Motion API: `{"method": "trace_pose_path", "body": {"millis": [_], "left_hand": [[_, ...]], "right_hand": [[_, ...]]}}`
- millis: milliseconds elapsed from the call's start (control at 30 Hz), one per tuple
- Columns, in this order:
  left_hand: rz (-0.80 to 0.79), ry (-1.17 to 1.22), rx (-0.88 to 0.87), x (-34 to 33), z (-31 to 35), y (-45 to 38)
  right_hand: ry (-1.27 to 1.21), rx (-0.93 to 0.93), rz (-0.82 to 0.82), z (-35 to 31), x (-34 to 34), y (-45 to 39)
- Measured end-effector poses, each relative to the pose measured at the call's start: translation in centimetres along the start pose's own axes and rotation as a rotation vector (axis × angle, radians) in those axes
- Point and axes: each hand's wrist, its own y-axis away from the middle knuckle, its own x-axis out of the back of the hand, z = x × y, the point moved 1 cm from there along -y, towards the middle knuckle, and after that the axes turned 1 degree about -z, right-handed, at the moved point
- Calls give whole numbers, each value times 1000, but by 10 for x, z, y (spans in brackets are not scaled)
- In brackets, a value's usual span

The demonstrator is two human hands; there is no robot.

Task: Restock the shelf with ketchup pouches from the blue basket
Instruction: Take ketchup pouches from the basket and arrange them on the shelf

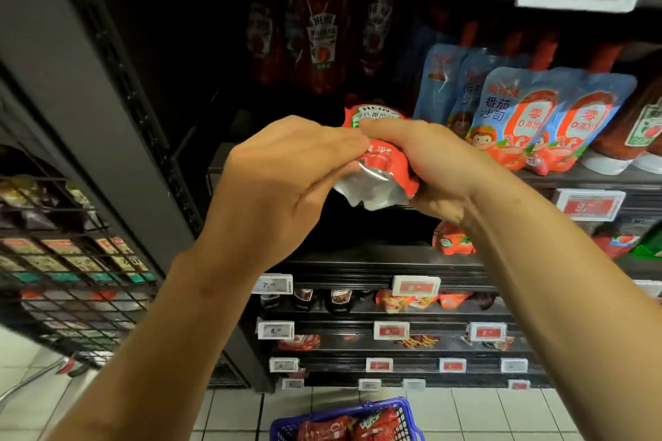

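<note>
A red Heinz ketchup pouch [376, 168] with a silver bottom is held up in front of the dark shelf [591, 181]. My left hand [283, 186] grips its left side and my right hand [426, 168] grips its right side, fingers curled over the top. Low on the floor the blue basket [283, 428] holds more red pouches [344, 426]. Behind the held pouch, dark red Heinz pouches [320, 43] stand at the back of the shelf. The shelf space left of the hands is dark.
Blue tomato-sauce pouches [519, 118] stand to the right on the same shelf, with ketchup bottles [630, 140] beyond. A black wire rack [64, 261] of packets juts out at left. Lower shelves carry price tags [415, 285] and small red pouches [451, 238]. White tiled floor [501, 415] lies below.
</note>
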Motion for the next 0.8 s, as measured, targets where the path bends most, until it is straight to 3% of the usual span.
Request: {"method": "trace_pose_path", "body": {"millis": [100, 200, 433, 667, 800], "left_hand": [[204, 44, 121, -10, 11, 10], [352, 267, 329, -21, 21, 13], [92, 549, 418, -27, 5, 13], [149, 482, 319, -35, -2, 6], [-48, 453, 292, -31, -29, 3]], "right_hand": [[-127, 1, -29, 10, -6, 6], [-238, 18, -25, 18, -13, 5], [-94, 117, -25, 5, 3, -2], [1, 177, 18, 3, 9, -12], [36, 164, 111, -9, 21, -21]]}}
